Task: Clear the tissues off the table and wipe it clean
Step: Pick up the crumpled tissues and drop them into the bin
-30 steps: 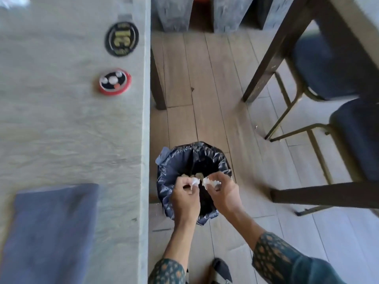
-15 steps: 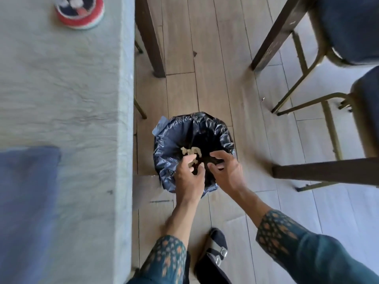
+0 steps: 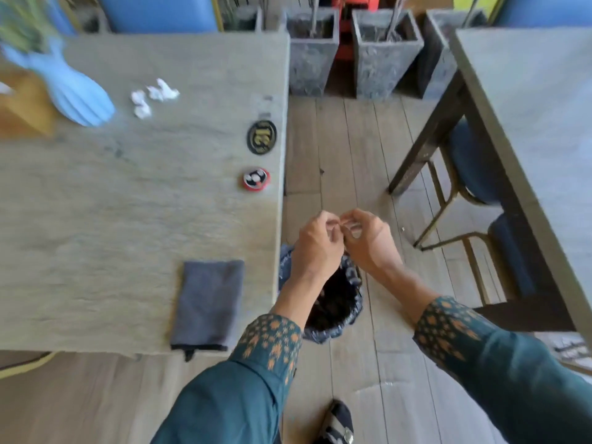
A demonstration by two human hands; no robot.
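Observation:
Crumpled white tissues (image 3: pixel 153 97) lie on the far part of the pale stone table (image 3: pixel 112 203), next to a blue ribbed vase (image 3: pixel 75 91). A folded grey cloth (image 3: pixel 208 304) rests near the table's front right corner. My left hand (image 3: pixel 317 248) and my right hand (image 3: pixel 368 241) are raised together above the black-lined waste bin (image 3: pixel 339 309), which stands on the floor beside the table. Both hands have curled fingers with the fingertips touching each other. A pale spot at the right fingertips is too blurred to identify.
A black round coaster (image 3: pixel 261 136) and a red-rimmed round disc (image 3: pixel 255 179) sit near the table's right edge. Grey planters (image 3: pixel 312 52) stand at the back. A second table (image 3: pixel 528 123) with dark blue chairs (image 3: pixel 471 161) is to the right across the wooden floor.
The tissues I held over the bin a second ago are gone from my hands. Both hands have risen from the bin's mouth and closed together. My view has lifted to show the table.

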